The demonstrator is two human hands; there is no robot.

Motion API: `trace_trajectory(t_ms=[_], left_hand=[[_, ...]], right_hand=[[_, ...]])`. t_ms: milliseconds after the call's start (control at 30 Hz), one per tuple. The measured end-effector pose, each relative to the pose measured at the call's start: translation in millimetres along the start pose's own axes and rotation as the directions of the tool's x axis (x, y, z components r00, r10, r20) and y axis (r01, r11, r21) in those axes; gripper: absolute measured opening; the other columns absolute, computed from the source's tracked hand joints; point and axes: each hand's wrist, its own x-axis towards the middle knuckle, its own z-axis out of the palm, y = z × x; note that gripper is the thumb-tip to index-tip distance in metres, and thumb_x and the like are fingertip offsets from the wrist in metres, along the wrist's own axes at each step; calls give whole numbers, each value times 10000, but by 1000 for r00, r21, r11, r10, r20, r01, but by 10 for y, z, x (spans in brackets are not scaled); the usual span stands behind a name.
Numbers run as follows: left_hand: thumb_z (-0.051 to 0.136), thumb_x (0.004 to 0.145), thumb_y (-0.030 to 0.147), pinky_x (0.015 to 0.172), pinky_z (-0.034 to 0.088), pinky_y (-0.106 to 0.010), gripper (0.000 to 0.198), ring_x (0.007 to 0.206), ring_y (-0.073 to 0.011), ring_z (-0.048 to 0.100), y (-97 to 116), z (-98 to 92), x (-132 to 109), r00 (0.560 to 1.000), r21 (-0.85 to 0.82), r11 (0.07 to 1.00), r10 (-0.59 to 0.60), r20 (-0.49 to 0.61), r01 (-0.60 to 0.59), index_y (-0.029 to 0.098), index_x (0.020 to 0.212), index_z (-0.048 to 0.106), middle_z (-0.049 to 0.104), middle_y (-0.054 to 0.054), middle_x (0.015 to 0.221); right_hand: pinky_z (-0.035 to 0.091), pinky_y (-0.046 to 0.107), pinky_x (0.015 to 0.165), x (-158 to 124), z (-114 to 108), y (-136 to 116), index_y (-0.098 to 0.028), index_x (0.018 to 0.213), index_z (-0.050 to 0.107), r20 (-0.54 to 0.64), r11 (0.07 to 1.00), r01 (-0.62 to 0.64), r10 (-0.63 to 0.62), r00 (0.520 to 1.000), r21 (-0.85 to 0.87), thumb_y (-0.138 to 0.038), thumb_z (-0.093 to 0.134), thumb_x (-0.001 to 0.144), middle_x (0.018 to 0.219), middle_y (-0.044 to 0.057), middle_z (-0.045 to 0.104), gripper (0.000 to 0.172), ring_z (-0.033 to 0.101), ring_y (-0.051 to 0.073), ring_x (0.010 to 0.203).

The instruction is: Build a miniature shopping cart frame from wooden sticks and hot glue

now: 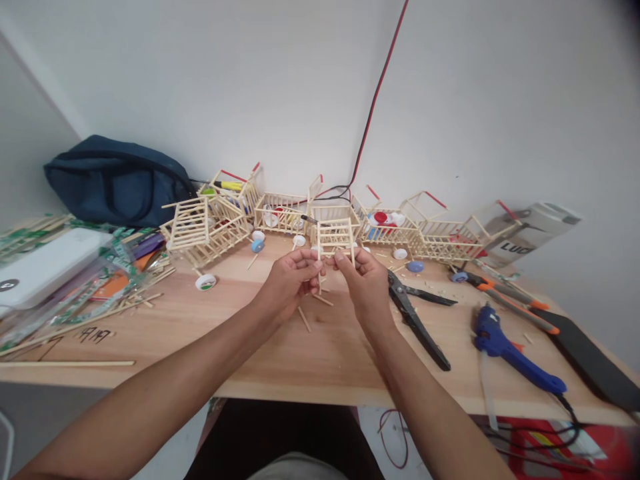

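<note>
Between both hands, above the table's middle, is a small wooden stick frame with several crossbars. My left hand pinches its lower left part, fingers closed. On the lower right, my right hand grips the frame with the thumb on its front. Loose short sticks lie on the table beneath the hands. Just behind stand several miniature stick carts, among them a slatted cart and another cart holding red and white caps. Bottle caps serve as wheels, such as a white cap at the left.
Pliers, a blue glue gun and orange-handled cutters lie right on the wooden table. At the left are a blue bag, a white power bank and stick packaging. A red-black cable hangs down the wall.
</note>
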Motion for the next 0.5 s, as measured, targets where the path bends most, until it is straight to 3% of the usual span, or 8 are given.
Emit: trace_trajectory(t_ms=[500], left_hand=[[767, 610, 165, 428, 396, -174, 321, 461, -48, 464, -27, 1, 4, 998, -12, 1000, 26, -52, -27, 128, 841, 546, 590, 23, 615]], right_hand=[[466, 268, 738, 30, -18, 35, -200, 781, 629, 40, 999, -21, 19, 999, 39, -374, 658, 770, 771, -2, 697, 177, 613, 125, 713]])
